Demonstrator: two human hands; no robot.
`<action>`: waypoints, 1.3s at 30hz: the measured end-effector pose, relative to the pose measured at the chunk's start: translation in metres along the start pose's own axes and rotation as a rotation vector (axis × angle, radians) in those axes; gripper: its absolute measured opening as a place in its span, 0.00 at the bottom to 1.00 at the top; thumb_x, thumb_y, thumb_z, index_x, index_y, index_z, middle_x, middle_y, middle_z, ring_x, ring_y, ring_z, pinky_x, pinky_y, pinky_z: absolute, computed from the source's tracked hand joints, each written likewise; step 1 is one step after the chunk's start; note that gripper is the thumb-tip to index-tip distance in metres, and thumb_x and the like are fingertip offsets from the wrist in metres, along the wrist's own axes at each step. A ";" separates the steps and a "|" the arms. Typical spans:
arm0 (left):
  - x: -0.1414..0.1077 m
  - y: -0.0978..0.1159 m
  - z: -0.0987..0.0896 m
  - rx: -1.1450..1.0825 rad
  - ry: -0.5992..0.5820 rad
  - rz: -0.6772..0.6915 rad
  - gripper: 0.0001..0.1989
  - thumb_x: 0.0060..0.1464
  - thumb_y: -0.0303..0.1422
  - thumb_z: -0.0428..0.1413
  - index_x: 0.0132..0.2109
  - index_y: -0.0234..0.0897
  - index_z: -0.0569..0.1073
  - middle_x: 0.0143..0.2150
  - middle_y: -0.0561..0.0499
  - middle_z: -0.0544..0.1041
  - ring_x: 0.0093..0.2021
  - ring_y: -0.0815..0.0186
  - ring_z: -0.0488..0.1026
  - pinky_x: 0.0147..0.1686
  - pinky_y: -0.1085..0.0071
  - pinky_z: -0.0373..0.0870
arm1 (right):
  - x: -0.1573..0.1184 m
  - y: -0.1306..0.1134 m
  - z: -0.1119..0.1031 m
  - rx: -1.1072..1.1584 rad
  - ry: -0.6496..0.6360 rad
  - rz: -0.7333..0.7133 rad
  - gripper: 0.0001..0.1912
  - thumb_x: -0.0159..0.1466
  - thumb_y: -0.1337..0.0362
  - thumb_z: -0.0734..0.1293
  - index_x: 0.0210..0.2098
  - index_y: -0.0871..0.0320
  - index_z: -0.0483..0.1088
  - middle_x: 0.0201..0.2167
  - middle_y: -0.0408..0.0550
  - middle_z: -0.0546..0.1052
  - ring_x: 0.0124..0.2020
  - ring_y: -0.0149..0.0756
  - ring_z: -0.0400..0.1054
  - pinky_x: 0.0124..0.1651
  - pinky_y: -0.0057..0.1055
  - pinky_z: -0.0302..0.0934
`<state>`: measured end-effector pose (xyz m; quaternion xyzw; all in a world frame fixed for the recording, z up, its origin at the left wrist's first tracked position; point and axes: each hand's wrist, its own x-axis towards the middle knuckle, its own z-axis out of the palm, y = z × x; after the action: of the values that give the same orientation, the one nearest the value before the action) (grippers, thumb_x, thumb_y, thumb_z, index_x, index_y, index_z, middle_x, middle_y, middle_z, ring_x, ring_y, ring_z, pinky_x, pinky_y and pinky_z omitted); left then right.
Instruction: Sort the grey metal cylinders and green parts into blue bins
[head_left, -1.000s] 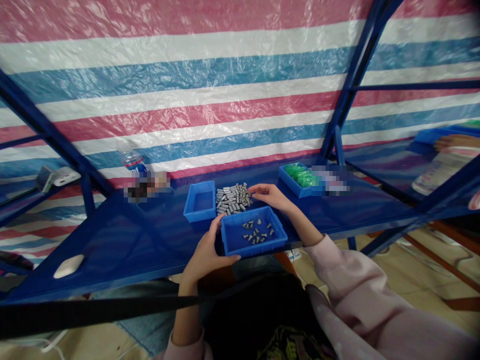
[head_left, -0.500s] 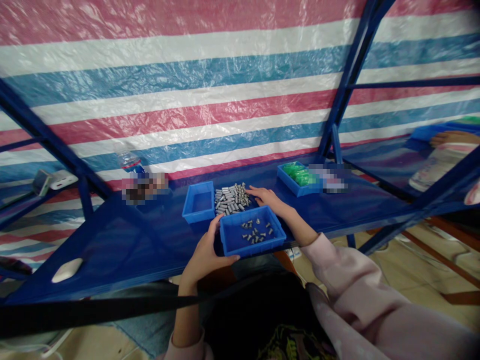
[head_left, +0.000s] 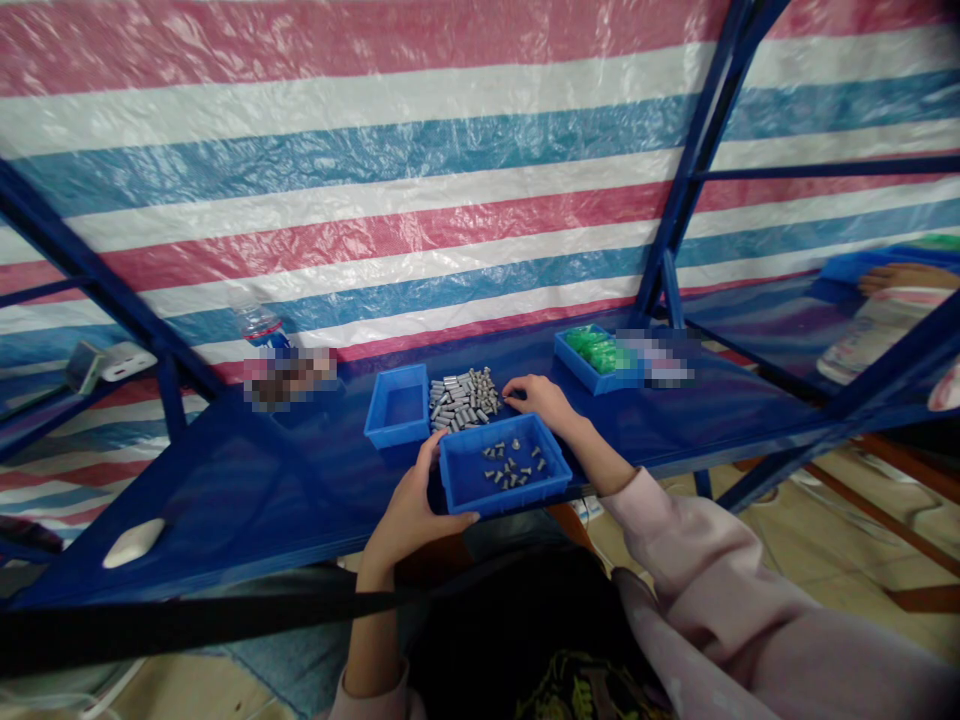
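Approx. a dozen small silver metal screws [head_left: 511,465] lie loose in the shallow blue plastic tray [head_left: 472,482] at the near edge of the glossy dark-blue table [head_left: 262,480], mostly toward its R half. That's the qty in so far, as best I can count. Main lot's still out: a heap just beyond the tray, w/ smooth silver metal cylinders [head_left: 463,413] making up most of its L & middle, and more screws along its R side. Far more pcs on the table than in the tray, so I'd call it an early stage.

L hand [head_left: 409,510] is stretched round the tray's L end, thumb on the near wall, fingers at the far L corner, clasping it. R hand [head_left: 551,405] is at the heap's R edge, beyond the tray, thumb & fingertips curled close; can't tell if a screw is pinched there.

Second blue plastic tray [head_left: 397,432] sits just L of the heap; only its blue floor shows. Farther R, a small blue plastic box [head_left: 592,376] holds translucent green pcs [head_left: 589,345], well apart from the heap.
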<state>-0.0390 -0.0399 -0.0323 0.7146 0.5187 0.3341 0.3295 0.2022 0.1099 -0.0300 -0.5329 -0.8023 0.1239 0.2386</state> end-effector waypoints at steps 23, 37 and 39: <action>0.001 -0.003 0.000 0.029 -0.004 0.006 0.50 0.43 0.36 0.68 0.67 0.46 0.48 0.64 0.44 0.63 0.63 0.50 0.63 0.61 0.55 0.60 | 0.008 0.017 0.015 0.240 0.061 -0.104 0.13 0.56 0.78 0.65 0.36 0.59 0.78 0.36 0.50 0.81 0.38 0.40 0.75 0.44 0.33 0.67; 0.001 -0.004 0.000 0.022 -0.004 0.011 0.50 0.43 0.38 0.67 0.68 0.45 0.48 0.65 0.44 0.62 0.64 0.50 0.62 0.62 0.55 0.59 | -0.003 -0.006 -0.015 1.268 -0.181 -0.006 0.17 0.48 0.65 0.76 0.37 0.59 0.76 0.34 0.46 0.81 0.38 0.33 0.74 0.48 0.33 0.65; 0.001 -0.005 0.000 0.019 -0.005 0.012 0.51 0.43 0.38 0.67 0.68 0.45 0.48 0.65 0.44 0.61 0.64 0.50 0.61 0.62 0.55 0.59 | -0.007 -0.009 -0.021 1.296 -0.355 -0.019 0.19 0.47 0.66 0.77 0.39 0.59 0.76 0.34 0.46 0.81 0.36 0.31 0.74 0.46 0.30 0.65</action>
<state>-0.0409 -0.0380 -0.0361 0.7216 0.5167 0.3293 0.3223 0.2078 0.0992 -0.0101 -0.2461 -0.5975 0.6642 0.3759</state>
